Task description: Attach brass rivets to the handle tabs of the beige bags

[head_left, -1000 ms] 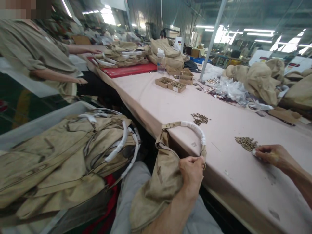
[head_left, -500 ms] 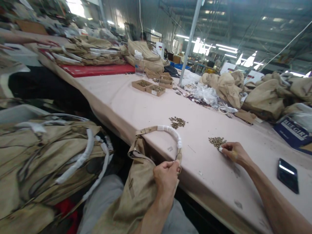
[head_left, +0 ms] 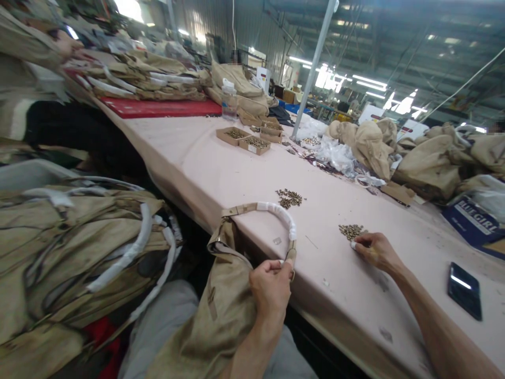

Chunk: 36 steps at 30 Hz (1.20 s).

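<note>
My left hand (head_left: 271, 284) pinches the lower end of a bag handle (head_left: 276, 211), which is partly wrapped in white material and curves over the table edge. Below it a tan fabric bag (head_left: 205, 321) hangs across my lap. Beside a small pile of brass-coloured metal studs (head_left: 350, 230), my right hand (head_left: 376, 252) has its thumb and fingers pressed together, with white wrapping on one fingertip. Whatever lies between those fingers is too small to make out. A second pile of similar metal pieces (head_left: 290, 198) lies just beyond the handle.
Small cardboard boxes (head_left: 254, 146) of metal pieces stand farther back. A phone (head_left: 464, 290) lies at the right, near a blue box (head_left: 473, 216). Bags with wrapped handles (head_left: 118, 263) are heaped at my left. A metal pole (head_left: 315, 68) rises behind. Another person's hand (head_left: 67, 45) shows far left.
My right hand has shifted slightly left and down along the near side of the stud pile. The other person's arm at far left has moved, with tan fabric now there. My left hand keeps its hold.
</note>
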Each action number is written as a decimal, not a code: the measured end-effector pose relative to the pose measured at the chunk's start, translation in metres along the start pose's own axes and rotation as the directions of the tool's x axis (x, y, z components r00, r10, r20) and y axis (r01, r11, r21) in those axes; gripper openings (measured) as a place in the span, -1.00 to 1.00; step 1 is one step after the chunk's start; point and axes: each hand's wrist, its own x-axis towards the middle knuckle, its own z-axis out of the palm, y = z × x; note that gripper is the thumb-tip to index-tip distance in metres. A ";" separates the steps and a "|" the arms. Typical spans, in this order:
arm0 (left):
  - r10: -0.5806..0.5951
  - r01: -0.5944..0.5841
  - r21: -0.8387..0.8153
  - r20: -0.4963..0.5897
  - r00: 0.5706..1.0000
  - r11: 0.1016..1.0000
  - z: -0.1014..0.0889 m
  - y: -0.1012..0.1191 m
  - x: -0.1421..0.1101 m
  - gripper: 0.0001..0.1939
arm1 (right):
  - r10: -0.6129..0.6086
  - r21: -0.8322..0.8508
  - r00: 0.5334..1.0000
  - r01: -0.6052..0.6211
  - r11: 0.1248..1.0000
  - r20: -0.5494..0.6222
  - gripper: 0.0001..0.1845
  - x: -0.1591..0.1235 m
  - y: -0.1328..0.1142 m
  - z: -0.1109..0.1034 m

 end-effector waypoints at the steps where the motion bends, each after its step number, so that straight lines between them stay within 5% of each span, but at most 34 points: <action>1: 0.021 -0.021 0.002 0.004 1.000 1.000 0.000 -0.001 0.000 -0.71 | -0.020 -0.008 1.000 0.020 1.000 0.008 -0.68 0.000 -0.002 0.000; 9: 0.226 -0.225 0.048 -0.006 0.974 0.973 -0.003 0.001 -0.007 -0.65 | -0.153 -0.066 0.987 0.155 0.986 0.043 -0.77 0.004 -0.012 -0.002; 15: 0.228 -0.237 0.092 0.098 0.969 0.967 -0.013 0.001 -0.015 -0.79 | -0.250 -0.056 0.968 0.251 0.966 0.022 -0.85 -0.013 -0.043 0.021; 17: 0.200 -0.212 0.087 0.130 0.971 0.973 -0.017 0.001 -0.018 -0.85 | -0.354 0.007 0.935 0.354 0.935 0.001 -0.89 -0.023 -0.067 0.036; 20: 0.161 -0.172 0.069 0.138 0.977 0.983 -0.020 0.000 -0.021 -0.86 | -0.576 0.139 0.817 0.572 0.808 -0.015 -0.99 -0.036 -0.105 0.059; 23: 0.154 -0.167 0.089 0.134 0.979 0.982 -0.022 0.003 -0.022 -0.85 | -0.691 0.170 0.722 0.682 0.711 -0.007 -0.87 -0.040 -0.128 0.079; 30: 0.147 -0.173 0.156 0.167 0.975 0.973 -0.026 0.012 -0.018 -0.88 | -0.769 0.090 0.639 0.768 0.634 -0.030 -0.73 -0.035 -0.132 0.110; 36: 0.097 -0.125 0.154 0.175 0.980 0.980 -0.023 0.001 -0.009 -0.90 | -0.810 0.014 0.583 0.812 0.583 -0.062 -0.61 -0.038 -0.133 0.115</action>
